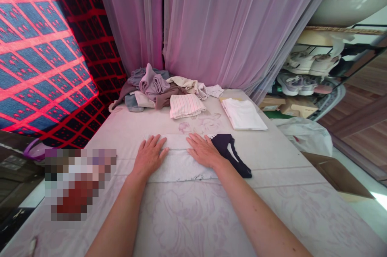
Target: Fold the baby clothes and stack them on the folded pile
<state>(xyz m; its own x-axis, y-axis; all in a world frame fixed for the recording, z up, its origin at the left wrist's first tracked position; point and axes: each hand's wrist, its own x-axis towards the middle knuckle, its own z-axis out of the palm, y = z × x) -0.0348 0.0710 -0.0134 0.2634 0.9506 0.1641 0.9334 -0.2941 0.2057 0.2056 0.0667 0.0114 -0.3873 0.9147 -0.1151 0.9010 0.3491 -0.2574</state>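
Observation:
A white garment with dark navy shoulder parts [183,167] lies partly folded in front of me on the patterned bed cover [187,216]. Flat on its left end rests my left hand [150,155], fingers spread. My right hand [203,150] presses on the cloth near the navy part [231,154], its fingers also stretched out. Neither hand grips anything. Some of the cloth is hidden under both palms.
Behind the garment sits a heap of crumpled clothes [151,86], with a folded striped cloth [186,106] before it. To the right lies a folded white stack [243,114]. Purple curtains [211,23] hang at the back; a shoe rack [311,63] stands right. A blurred patch covers something at left.

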